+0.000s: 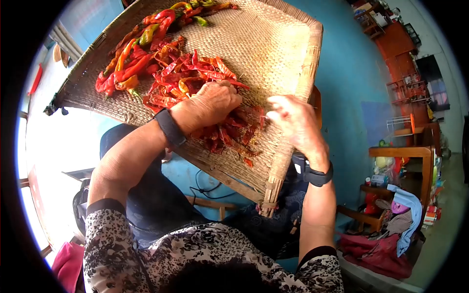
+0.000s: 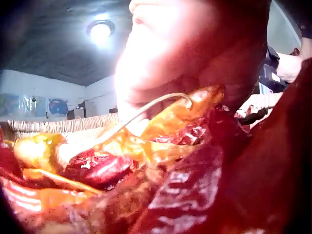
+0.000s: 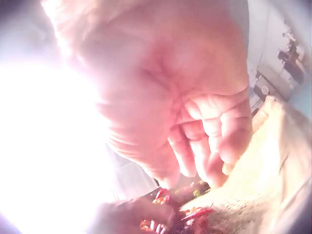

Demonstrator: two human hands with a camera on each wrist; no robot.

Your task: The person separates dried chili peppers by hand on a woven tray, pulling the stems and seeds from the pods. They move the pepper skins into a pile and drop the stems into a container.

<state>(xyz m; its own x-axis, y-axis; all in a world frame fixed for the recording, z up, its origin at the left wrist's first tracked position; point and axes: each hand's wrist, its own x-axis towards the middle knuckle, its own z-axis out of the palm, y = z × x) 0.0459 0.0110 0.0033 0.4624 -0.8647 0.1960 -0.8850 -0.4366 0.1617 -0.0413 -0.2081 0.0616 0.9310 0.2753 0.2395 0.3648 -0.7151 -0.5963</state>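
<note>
A woven basket tray (image 1: 264, 39) holds heaps of chili peppers. Over the dried red chilies (image 1: 195, 73) lies my left hand (image 1: 212, 102), back up, its fingertips hidden among them. Close under that hand, yellow-orange and dark red chilies (image 2: 185, 114) with thin stems show in the left wrist view. My right hand (image 1: 299, 122) hovers by the tray's right rim, slightly blurred; its palm and loosely bent fingers (image 3: 234, 136) hold nothing. Between the hands and the rim lie darker broken chilies (image 1: 227, 139) and scattered seeds.
Fresher red and green chilies (image 1: 132, 66) fill the tray's far left. The tray tilts across the person's lap, its bound wooden corner (image 1: 268, 198) toward the body. A wooden chair (image 1: 400, 151) with clothes stands at right. A dark cable (image 1: 200, 189) lies on the blue floor.
</note>
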